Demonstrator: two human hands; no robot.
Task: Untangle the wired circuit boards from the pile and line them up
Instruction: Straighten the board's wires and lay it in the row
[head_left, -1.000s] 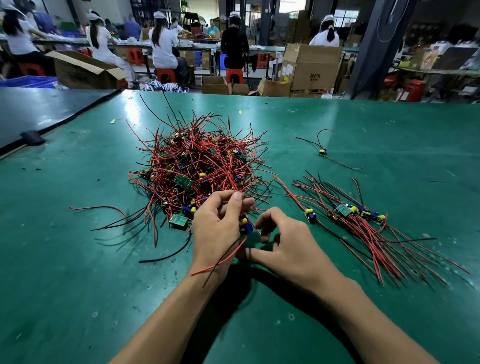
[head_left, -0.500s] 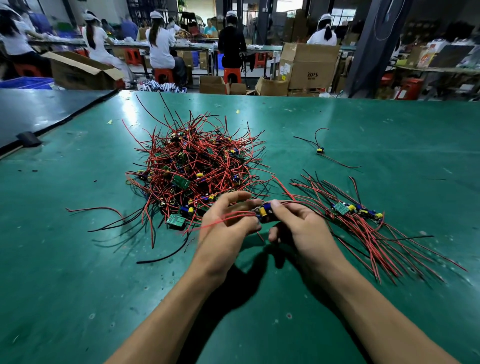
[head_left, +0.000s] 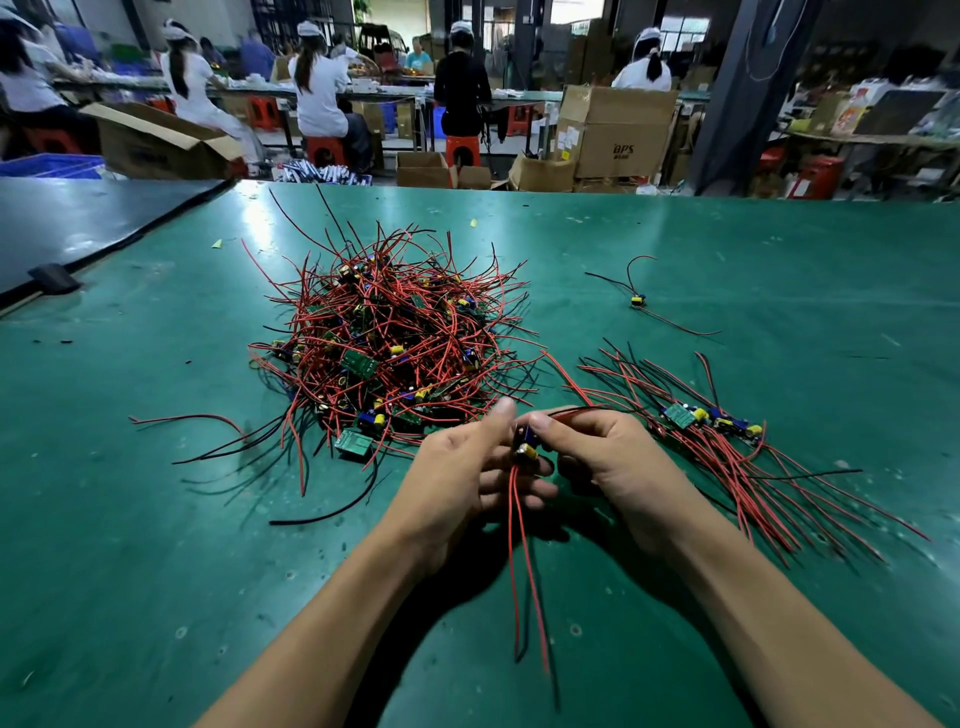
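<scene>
You hold one wired circuit board (head_left: 525, 446) between both hands at lower centre of the frame, lifted off the green table (head_left: 779, 249). It sits just in front of the pile (head_left: 395, 353).

Your left hand (head_left: 457, 467) pinches it from the left, thumb on top and fingers (head_left: 535, 491) curled beneath. Your right hand (head_left: 618, 462) pinches it from the other side.

Raised like this, the board lets its long red leads (head_left: 519, 561) hang straight down toward you. I judge that is the point: clear of the tangle, they show whether they are free.

The finished row (head_left: 711, 421) lies right of centre, boards end to end and wires fanned toward the lower right. The board you hold is between the pile and that row, so the natural spot for it is beside the row's near end, leads pointing the same way. One lone board (head_left: 638, 300) rests well apart, upper right; I cannot tell why.

Your fingers cover most of the held board; only a blue and a yellow part show. A red lead leaves under your right hand toward the row, and I cannot tell whether it belongs to this board or is caught there. The pile hides how many boards remain.
</scene>
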